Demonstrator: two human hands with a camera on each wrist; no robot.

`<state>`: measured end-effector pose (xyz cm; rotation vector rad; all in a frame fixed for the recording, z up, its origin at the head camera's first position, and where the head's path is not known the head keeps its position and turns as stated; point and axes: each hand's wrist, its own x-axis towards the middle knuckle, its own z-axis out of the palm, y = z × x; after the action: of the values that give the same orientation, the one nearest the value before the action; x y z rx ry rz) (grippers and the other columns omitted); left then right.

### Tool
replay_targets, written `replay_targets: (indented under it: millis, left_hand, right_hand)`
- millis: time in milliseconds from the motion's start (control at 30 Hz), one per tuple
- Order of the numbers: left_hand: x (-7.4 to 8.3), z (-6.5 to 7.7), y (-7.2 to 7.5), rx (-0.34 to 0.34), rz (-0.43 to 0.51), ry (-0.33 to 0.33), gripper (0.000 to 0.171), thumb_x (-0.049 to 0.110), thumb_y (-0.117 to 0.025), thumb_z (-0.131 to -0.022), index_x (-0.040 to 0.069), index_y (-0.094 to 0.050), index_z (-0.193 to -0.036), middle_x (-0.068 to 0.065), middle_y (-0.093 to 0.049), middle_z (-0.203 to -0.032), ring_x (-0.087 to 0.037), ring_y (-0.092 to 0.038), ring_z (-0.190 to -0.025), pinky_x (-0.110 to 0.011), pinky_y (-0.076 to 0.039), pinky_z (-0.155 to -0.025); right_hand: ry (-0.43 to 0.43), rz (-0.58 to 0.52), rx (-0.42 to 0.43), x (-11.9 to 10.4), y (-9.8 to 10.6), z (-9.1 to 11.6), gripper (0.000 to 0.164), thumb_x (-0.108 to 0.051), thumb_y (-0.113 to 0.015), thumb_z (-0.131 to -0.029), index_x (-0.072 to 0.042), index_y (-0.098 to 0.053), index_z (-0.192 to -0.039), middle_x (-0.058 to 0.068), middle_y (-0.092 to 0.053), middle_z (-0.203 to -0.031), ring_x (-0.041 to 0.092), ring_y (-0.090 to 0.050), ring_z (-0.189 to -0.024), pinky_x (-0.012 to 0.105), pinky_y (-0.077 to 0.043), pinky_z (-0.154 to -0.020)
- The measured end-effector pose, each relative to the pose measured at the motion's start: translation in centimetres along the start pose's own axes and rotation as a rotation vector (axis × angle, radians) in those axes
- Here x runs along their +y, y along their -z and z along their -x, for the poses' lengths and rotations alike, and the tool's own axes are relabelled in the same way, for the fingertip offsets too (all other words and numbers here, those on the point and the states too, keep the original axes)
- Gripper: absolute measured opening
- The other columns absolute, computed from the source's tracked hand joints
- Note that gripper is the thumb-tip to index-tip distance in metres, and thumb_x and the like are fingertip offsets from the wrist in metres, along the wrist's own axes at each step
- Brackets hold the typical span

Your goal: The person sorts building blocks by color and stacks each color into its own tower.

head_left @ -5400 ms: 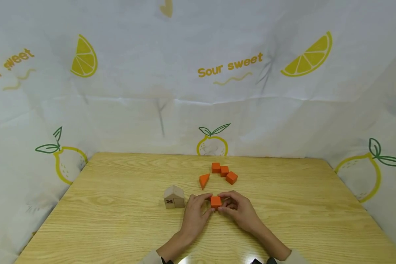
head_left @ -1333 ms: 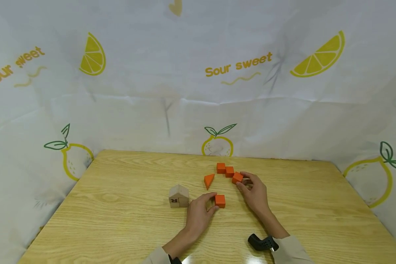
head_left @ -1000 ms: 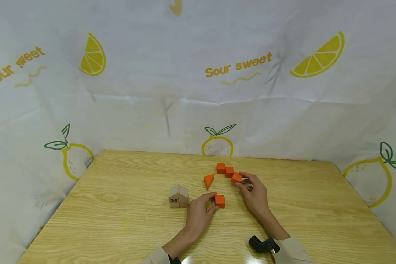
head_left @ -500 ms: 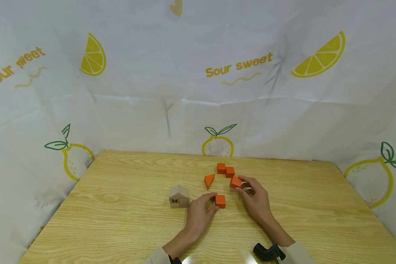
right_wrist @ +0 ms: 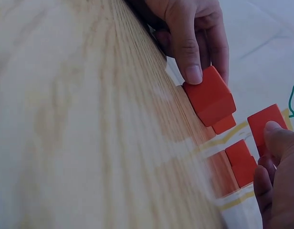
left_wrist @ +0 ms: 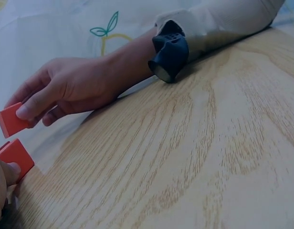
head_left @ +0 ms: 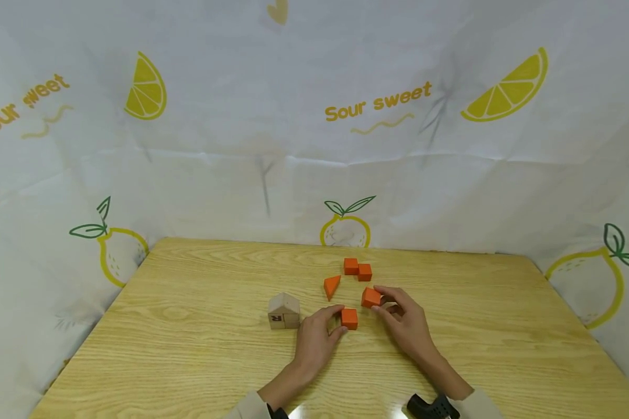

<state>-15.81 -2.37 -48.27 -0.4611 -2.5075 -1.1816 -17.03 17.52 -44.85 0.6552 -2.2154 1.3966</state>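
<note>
My left hand (head_left: pixel 339 321) pinches an orange cube (head_left: pixel 349 318) that sits on the wooden table (head_left: pixel 188 349); the right wrist view shows its fingers on that cube (right_wrist: pixel 211 98). My right hand (head_left: pixel 377 299) holds a second orange cube (head_left: pixel 370 297), tilted, just behind and right of the first. From the left wrist, this second cube (left_wrist: pixel 12 120) hangs slightly above the first cube (left_wrist: pixel 15 157). The two cubes are close but apart.
Behind the hands lie an orange wedge (head_left: pixel 332 286) and two touching orange cubes (head_left: pixel 357 269). A small plain wooden house block (head_left: pixel 283 311) stands left of my left hand. A lemon-print cloth (head_left: pixel 314 145) walls in the table on three sides.
My right hand took the rightmost cube from the far cluster and carried it toward me, next to the cube in my left hand. The left hand has stayed put.
</note>
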Motion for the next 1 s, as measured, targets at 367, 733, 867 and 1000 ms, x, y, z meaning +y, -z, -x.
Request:
replay_targets:
  millis: [367,733,867,1000]
  left_hand:
    - [0.2,0.0,0.1,0.006,-0.017,-0.003,0.041,0.013,-0.079,-0.079,0.008,-0.068,-0.118,-0.004,-0.068,-0.112,-0.020,-0.063,-0.103,-0.037,-0.051,-0.082]
    - [0.2,-0.1,0.3,-0.011,-0.011,0.002,0.040,0.014,-0.078,-0.080,0.007,-0.068,-0.118,-0.005,-0.068,-0.113,-0.020,-0.062,-0.106,-0.037,-0.050,-0.085]
    - [0.2,-0.1,0.3,-0.007,-0.010,-0.001,0.040,0.013,-0.078,-0.080,0.007,-0.068,-0.118,-0.005,-0.067,-0.113,-0.020,-0.062,-0.106,-0.037,-0.050,-0.085]
    - [0.2,-0.1,0.2,0.000,-0.011,-0.006,0.041,0.013,-0.079,-0.079,0.007,-0.068,-0.118,-0.005,-0.067,-0.113,-0.020,-0.062,-0.106,-0.037,-0.050,-0.085]
  right_hand:
    - [-0.013,0.031,-0.065,1.6,-0.1,0.9,0.043,0.008,-0.072,-0.080,-0.002,-0.063,-0.121,0.006,-0.062,-0.106,0.018,-0.059,-0.087,0.028,-0.052,-0.067]
    - [0.066,0.019,-0.110,1.6,-0.3,0.8,0.043,0.012,-0.071,-0.078,0.005,-0.061,-0.119,0.012,-0.062,-0.103,0.023,-0.060,-0.083,0.030,-0.053,-0.065]
    - [0.077,0.011,-0.112,-0.1,-0.1,0.5,0.042,0.016,-0.071,-0.075,0.008,-0.062,-0.115,0.016,-0.062,-0.100,0.028,-0.059,-0.080,0.031,-0.053,-0.063]
    - [0.088,-0.001,-0.123,0.0,-0.1,0.5,0.042,0.017,-0.071,-0.074,0.008,-0.062,-0.115,0.017,-0.062,-0.099,0.028,-0.059,-0.079,0.031,-0.053,-0.063]
